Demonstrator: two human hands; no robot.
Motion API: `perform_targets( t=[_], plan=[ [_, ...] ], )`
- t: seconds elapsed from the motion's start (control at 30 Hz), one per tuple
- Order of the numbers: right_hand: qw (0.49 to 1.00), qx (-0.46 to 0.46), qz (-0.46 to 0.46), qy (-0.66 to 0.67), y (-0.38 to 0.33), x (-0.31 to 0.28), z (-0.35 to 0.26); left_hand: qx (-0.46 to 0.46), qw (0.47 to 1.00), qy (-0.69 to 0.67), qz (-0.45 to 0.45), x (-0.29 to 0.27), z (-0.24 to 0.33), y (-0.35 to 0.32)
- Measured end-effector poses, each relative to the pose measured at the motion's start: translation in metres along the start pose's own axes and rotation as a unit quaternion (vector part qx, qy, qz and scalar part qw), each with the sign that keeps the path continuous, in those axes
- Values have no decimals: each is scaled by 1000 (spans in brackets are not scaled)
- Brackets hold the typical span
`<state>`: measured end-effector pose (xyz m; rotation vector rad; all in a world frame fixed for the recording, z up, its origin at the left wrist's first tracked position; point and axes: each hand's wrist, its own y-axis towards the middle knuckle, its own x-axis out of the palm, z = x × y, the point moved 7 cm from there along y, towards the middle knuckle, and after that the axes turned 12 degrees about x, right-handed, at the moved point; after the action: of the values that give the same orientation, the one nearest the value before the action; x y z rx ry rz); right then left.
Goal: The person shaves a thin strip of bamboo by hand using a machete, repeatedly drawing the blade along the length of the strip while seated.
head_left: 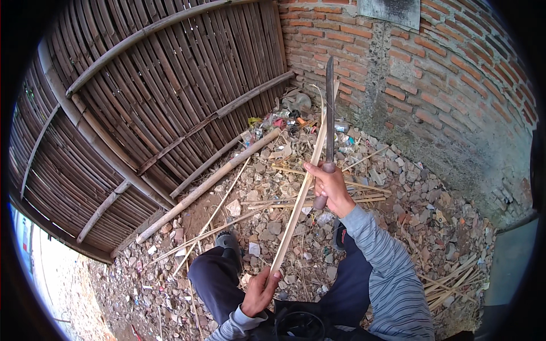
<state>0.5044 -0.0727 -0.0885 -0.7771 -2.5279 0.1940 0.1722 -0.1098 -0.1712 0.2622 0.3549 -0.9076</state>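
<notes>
My left hand (260, 291) is closed around the lower end of a long pale bamboo strip (294, 220), close to my lap. The strip slants up and away to the right, and a thin sliver curls off near its far end. My right hand (331, 189) grips the brown handle of a machete (330, 108), whose long dark blade points up and away. The thumb of that hand also lies against the strip, and the blade runs beside the strip's upper part. Part of the handle is hidden by my fingers.
A dark bamboo-slat fence (187, 74) leans on the left, with a thick bamboo pole (210, 184) lying at its foot. Beyond stands a brick wall (426, 74). Stony rubble (409, 199) covers the ground, strewn with litter and split bamboo strips (452, 284) at the right.
</notes>
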Motion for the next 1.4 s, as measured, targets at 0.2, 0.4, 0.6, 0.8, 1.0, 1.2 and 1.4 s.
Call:
perform_targets(
  t=[0.2, 0.4, 0.6, 0.8, 1.0, 1.2, 1.4],
  plan=[
    [1000, 2, -22, 1, 7, -7, -1, 50, 997, 41, -30, -42, 42, 7],
    [994, 20, -100, -25, -1, 18, 5, 116, 992, 40, 26, -96, 108, 71],
    [987, -18, -81, -139, 4, 44, 25, 11, 948, -282, -147, -11, 47, 165],
    [897, -214, 36, -384, 38, -9, 7, 18, 945, -316, -77, 1, -3, 175],
    [729, -302, 54, -612, 23, 17, 15, 120, 982, 59, 133, -38, 0, 167],
    [685, -319, -6, -655, 40, 32, 31, 117, 982, 57, 135, -46, 7, 162],
    [761, -226, 95, -601, 79, -10, 10, 98, 990, 69, 70, -47, 3, 152]
  ],
)
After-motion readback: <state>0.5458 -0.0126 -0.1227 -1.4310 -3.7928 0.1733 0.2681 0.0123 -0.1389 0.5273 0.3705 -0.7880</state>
